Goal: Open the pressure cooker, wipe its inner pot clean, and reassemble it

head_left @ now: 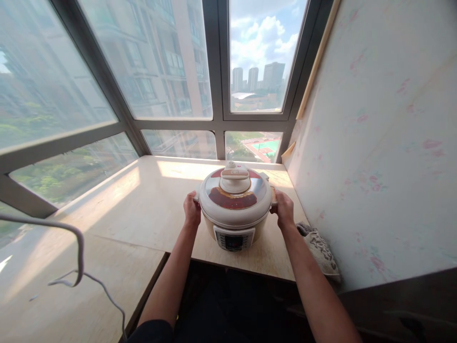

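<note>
An electric pressure cooker [233,216] with a cream body, a control panel on its front and a red-and-silver lid [237,195] is upright at the wooden ledge, near its front edge. The lid is on, its knob at the top. My left hand [192,208] is closed around the side handle on the left. On the opposite side my right hand [283,208] grips the other handle. Whether the cooker's base touches the ledge I cannot tell.
Windows with grey frames [217,125] rise behind the ledge [143,219]. A papered wall [374,157] runs along the right, with a patterned cloth item [321,252] at its foot. A grey cable [80,247] hangs in the left foreground.
</note>
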`<move>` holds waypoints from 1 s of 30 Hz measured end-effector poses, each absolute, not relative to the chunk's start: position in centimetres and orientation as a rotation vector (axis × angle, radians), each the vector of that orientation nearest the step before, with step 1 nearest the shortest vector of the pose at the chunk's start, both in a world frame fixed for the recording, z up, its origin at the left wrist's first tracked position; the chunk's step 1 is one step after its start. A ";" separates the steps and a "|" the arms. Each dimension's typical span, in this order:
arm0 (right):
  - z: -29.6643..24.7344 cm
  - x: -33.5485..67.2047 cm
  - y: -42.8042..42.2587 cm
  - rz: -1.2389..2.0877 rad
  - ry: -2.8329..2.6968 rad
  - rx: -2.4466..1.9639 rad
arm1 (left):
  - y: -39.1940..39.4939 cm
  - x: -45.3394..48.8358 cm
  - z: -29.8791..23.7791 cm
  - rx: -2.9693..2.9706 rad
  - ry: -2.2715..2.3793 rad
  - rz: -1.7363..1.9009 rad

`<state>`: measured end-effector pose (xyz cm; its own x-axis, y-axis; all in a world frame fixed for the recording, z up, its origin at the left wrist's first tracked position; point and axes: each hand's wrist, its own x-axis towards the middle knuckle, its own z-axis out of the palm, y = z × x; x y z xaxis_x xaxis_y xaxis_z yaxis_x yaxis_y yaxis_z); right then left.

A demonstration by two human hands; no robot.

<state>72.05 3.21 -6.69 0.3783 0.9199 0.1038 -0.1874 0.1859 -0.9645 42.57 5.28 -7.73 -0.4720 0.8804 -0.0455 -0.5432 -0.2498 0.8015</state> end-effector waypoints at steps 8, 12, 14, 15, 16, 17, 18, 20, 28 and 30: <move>-6.5 72.3 2.8 0.959 -0.862 -1.104 | 5.1 42.3 -7.9 0.482 0.964 1.918; -6.3 72.3 2.6 0.949 -0.868 -1.135 | 5.1 42.3 -8.2 0.492 0.957 1.924; -6.2 72.3 2.6 0.952 -0.874 -1.136 | 5.2 42.2 -8.4 0.501 0.952 1.911; -6.2 72.3 2.5 0.952 -0.879 -1.136 | 5.2 42.2 -8.6 0.505 0.949 1.903; -6.2 72.3 2.5 0.949 -0.886 -1.137 | 5.2 42.1 -8.7 0.507 0.946 1.897; -6.2 72.4 2.5 0.944 -0.891 -1.141 | 5.2 42.0 -8.7 0.507 0.943 1.895; -6.3 72.4 2.5 0.940 -0.895 -1.145 | 5.2 42.0 -8.8 0.503 0.940 1.896; -6.5 72.5 2.4 0.934 -0.904 -1.155 | 5.2 42.0 -8.8 0.498 0.934 1.897; -6.5 73.7 2.2 0.960 -1.026 -1.198 | 4.9 42.3 -8.4 0.494 0.947 1.894; -6.4 74.0 2.3 0.973 -1.034 -1.237 | 4.8 42.2 -8.5 0.508 0.958 1.888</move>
